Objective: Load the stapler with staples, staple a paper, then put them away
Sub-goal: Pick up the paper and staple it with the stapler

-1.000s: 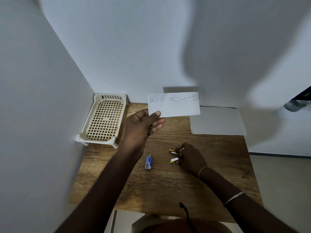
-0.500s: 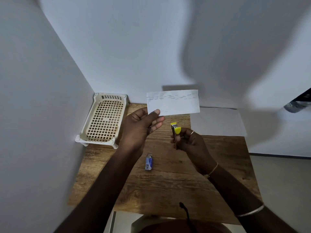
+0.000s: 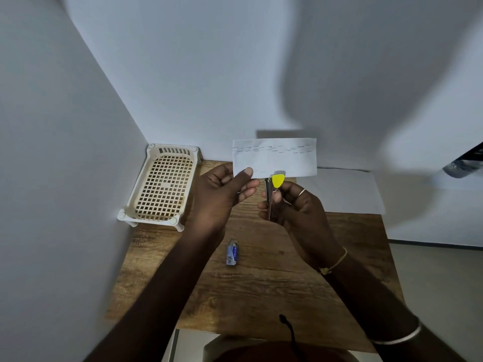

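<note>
Up from the worktop [image 3: 261,296] over the last second, the right hand [image 3: 298,207] now carries the stapler [image 3: 269,198] against the lower edge of the paper [image 3: 277,158]; half a second ago the tool sat clearly below that edge. The left hand [image 3: 222,194] and its slip have barely shifted.

The wooden worktop fills the lower middle of the view, boxed in by white walls at 9 and 12 o'clock. A loose white sheet [image 3: 347,194] lies flat at about 1 o'clock, against the back wall. A cream lattice tray [image 3: 151,220] stands on short feet in the 10 o'clock corner, nothing visible inside it.

The paper, a small white slip with rows of staples along its top, is held upright above the far edge at 12 o'clock. The left hand's grip pinches its lower left corner, thumb on the near face and fingers behind.

The right hand's grip is curled round the stapler, which points to 12 o'clock, metal body upright and yellow tip overlapping the slip's bottom edge just right of the left thumb. Whether the slip sits inside the stapler's mouth I cannot tell.

A small blue and white staple box [image 3: 233,252] lies near the worktop's centre, toward 6 o'clock from the hands and well apart from them. A thin ring [image 3: 302,192] shows on one right finger.
</note>
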